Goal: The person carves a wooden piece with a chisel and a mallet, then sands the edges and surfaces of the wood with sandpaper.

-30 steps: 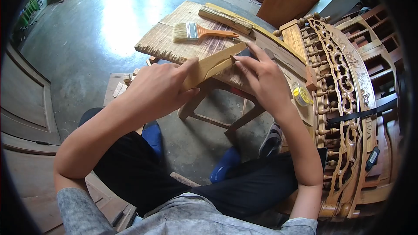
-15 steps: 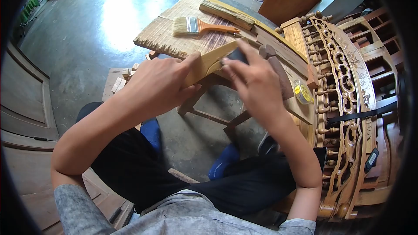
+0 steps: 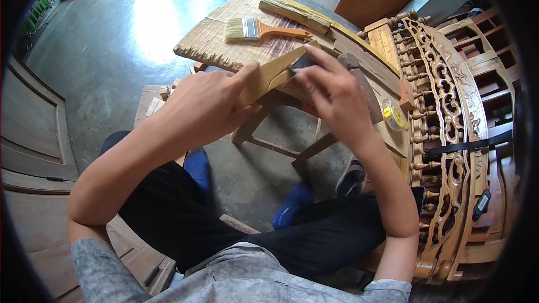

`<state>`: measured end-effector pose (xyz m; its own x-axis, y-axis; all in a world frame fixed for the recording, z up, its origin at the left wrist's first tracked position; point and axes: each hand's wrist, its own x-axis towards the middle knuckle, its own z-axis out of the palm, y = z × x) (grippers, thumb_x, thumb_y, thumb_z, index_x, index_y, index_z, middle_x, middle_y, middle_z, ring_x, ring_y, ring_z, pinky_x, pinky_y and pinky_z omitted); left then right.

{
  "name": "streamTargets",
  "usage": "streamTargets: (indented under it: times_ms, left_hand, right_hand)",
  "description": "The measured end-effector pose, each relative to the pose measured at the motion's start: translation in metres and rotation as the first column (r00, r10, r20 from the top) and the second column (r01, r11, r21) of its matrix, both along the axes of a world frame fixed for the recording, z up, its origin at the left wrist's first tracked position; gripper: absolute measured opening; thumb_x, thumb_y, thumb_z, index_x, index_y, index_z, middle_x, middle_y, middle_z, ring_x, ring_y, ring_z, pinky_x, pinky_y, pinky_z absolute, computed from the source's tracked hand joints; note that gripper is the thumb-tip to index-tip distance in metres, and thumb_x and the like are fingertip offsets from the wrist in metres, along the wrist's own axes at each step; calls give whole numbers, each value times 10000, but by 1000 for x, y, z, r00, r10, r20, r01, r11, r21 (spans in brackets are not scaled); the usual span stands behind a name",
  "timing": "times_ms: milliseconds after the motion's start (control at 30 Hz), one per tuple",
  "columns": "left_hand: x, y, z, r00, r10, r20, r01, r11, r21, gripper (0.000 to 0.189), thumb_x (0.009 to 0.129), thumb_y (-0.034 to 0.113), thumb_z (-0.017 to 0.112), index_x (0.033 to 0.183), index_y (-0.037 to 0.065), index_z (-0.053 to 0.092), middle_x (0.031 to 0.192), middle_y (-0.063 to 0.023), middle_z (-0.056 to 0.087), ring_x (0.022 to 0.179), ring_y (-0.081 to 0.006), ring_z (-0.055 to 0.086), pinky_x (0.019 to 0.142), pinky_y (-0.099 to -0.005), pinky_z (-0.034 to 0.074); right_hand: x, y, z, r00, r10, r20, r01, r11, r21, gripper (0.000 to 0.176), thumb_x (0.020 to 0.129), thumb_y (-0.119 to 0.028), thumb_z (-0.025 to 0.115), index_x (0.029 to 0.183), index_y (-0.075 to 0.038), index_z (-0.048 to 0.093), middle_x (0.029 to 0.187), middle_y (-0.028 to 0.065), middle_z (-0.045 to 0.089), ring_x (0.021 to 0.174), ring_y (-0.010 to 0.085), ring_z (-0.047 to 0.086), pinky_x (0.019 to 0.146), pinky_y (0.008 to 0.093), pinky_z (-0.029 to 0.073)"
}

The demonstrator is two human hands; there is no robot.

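Observation:
My left hand (image 3: 210, 96) is wrapped round the near end of a light wooden piece (image 3: 268, 76), which slants up and away above the front of the work stool. Against the far part of that piece, my right hand (image 3: 339, 94) pinches a dark, folded sheet of sandpaper (image 3: 301, 63). A curved line shows on the wood beside the sandpaper. Beyond both hands, a paintbrush (image 3: 269, 31) with an orange handle lies on a rough-edged board (image 3: 209, 35). A dark brown wooden object (image 3: 351, 62) is partly hidden behind my right hand.
A yellow tape measure (image 3: 395, 115) lies at the stool's right side. Behind the brush rests a rough wooden strip (image 3: 295, 14). Carved furniture with turned spindles (image 3: 443, 84) stands close on the right. Wooden panels (image 3: 33, 129) are at the left, and small offcuts (image 3: 157, 101) lie below the board.
My right hand has shifted slightly right and down with the sandpaper along the wooden piece. My left hand keeps its grip nearly in place. The view has shifted a little.

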<state>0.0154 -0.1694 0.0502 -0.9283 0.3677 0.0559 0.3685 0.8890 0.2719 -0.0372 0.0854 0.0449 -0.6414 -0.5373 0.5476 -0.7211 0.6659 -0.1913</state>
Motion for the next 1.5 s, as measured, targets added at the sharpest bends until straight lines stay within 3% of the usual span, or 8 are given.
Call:
streamTargets:
  times_ms: [100, 333, 367, 700, 867, 1067, 1367, 1500]
  left_hand:
    - [-2, 0, 0, 1000, 9, 3, -9, 1000, -3, 693, 985, 389, 695, 1524, 35, 442, 882, -189, 733, 753, -349, 725, 664, -459, 558]
    - [-2, 0, 2, 1000, 3, 10, -3, 1000, -12, 688, 986, 397, 696, 1520, 42, 449, 894, -197, 744, 761, -335, 740, 663, -446, 573]
    - [-2, 0, 2, 1000, 7, 12, -7, 1000, -4, 687, 984, 398, 698, 1519, 44, 450, 891, -198, 745, 757, -336, 741, 661, -447, 575]
    - [-4, -5, 8, 999, 8, 43, -10, 999, 33, 646, 988, 440, 695, 1473, 57, 511, 861, -203, 745, 746, -330, 741, 675, -445, 578]
    - [-5, -8, 9, 996, -3, 89, -7, 993, 118, 644, 993, 480, 684, 1434, 35, 535, 824, -215, 731, 730, -346, 729, 685, -450, 561]
    - [-6, -9, 2, 997, -38, 63, 29, 990, 135, 662, 997, 503, 671, 1415, 8, 537, 781, -233, 708, 720, -384, 712, 678, -470, 533]
    - [-5, -10, -4, 994, -68, 88, 55, 988, 141, 655, 1027, 527, 601, 1365, -20, 472, 855, -273, 702, 777, -422, 706, 696, -497, 522]
    - [-2, -7, 0, 984, -29, 174, 8, 992, 125, 656, 1034, 547, 573, 1328, -25, 444, 875, -301, 690, 808, -443, 702, 714, -516, 522]
  right_hand:
    - [-21, 10, -4, 989, -147, -2, 147, 989, -4, 180, 989, -219, 683, 1039, -59, 748, 1412, 199, 617, 1137, 412, 661, 979, 484, 523]
    - [0, -6, -10, 991, -73, -113, 84, 992, 98, 197, 1009, -243, 665, 1071, -56, 659, 1405, 197, 602, 1146, 394, 649, 975, 480, 513]
    - [-5, -1, -13, 990, -60, -124, 73, 992, 99, 233, 1008, -254, 668, 1159, -78, 646, 1411, 196, 595, 1132, 390, 648, 964, 482, 510]
    - [2, 1, -6, 996, -85, -33, 89, 985, 147, 367, 987, -248, 689, 1343, -176, 640, 1263, 159, 618, 1084, 384, 648, 925, 490, 513]
    - [3, -1, -1, 990, 121, 79, -125, 991, 53, 353, 966, -205, 716, 1318, -212, 699, 1147, 129, 612, 977, 346, 675, 814, 463, 553]
    - [16, -11, 5, 972, 231, 53, -235, 966, 110, 332, 960, -264, 740, 1288, -207, 735, 1042, 105, 608, 855, 299, 698, 733, 438, 571]
    - [20, -15, 1, 973, 207, 103, -210, 977, 20, 317, 975, -272, 727, 1281, -192, 740, 1017, 107, 607, 845, 275, 700, 704, 406, 582]
    - [22, -21, -8, 955, 295, 10, -295, 955, 30, 327, 970, -245, 725, 1293, -197, 726, 1011, 112, 601, 789, 287, 691, 687, 424, 582]
